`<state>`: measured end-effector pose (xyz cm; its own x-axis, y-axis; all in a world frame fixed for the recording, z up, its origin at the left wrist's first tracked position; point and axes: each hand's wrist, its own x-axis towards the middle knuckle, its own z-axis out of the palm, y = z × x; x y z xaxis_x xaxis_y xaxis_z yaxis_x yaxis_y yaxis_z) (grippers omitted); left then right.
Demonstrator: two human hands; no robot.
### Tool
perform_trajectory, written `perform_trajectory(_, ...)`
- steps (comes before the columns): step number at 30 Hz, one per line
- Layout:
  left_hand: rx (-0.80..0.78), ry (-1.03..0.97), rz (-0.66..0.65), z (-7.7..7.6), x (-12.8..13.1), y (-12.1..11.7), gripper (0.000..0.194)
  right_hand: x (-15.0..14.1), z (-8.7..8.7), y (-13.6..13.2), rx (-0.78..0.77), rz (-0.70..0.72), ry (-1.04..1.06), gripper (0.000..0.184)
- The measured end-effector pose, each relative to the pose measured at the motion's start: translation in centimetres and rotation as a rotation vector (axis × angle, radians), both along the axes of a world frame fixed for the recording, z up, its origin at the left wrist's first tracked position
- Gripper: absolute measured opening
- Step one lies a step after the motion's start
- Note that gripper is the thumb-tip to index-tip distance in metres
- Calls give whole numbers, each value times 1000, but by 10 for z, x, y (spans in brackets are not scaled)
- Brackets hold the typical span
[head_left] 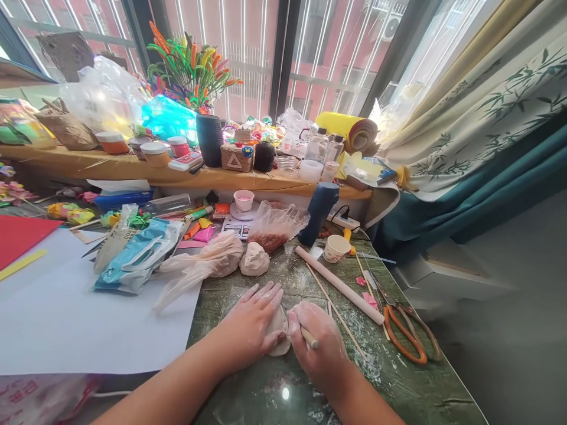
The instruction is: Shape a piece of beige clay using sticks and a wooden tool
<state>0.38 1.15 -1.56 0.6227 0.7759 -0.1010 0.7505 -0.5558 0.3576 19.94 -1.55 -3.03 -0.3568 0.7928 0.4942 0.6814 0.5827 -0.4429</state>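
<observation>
A flattened piece of pale clay lies on the dark table, partly hidden by my hands. My left hand rests flat on its left side, fingers stretched out and dusted white. Beside its right edge, my right hand is closed around a short light wooden stick, whose working end is hidden by the fingers. Just beyond my left hand sits a lump of pale clay, with more clay in a thin plastic bag next to it.
A pale rolling pin, a thin wooden stick and orange-handled scissors lie at right. Behind stand a paper cup, a dark blue cylinder and a bag of reddish-brown material. White paper covers the left side.
</observation>
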Motion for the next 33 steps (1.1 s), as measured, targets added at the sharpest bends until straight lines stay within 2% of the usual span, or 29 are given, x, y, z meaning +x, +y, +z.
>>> perform_trajectory(4,7,-9,-7,-2,-1,-1,75,-2,2,3,-42,-70,-5,29)
perform_trajectory(13,15,-39,-15,-7,-2,-1,74,2,1,0,-107,-9,12,30)
perform_trajectory(27,17,-32,-14,-9,-2,2,76,7,1,-8,-106,22,48,27)
perform_trajectory(33,-9,0,-13,-3,0,3,77,10,-2,-11,-134,11,91,27)
